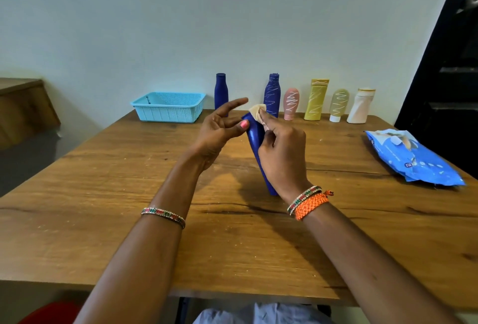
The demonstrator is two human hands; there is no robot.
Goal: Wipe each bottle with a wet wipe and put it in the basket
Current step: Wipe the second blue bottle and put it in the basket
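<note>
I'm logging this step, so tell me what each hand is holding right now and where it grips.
The right hand pinches a wipe against the blue bottle's top. The left hand is open beside it; who holds the bottle's body is unclear.

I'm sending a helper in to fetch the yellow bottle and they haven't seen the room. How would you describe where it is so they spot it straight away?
Go to the wooden table and look along its far edge, where a row of bottles stands against the wall. The yellow bottle is upright between the pink bottle and the pale green tube. It is the only tall, square-shouldered yellow one, with white zigzag scribbles.
</note>
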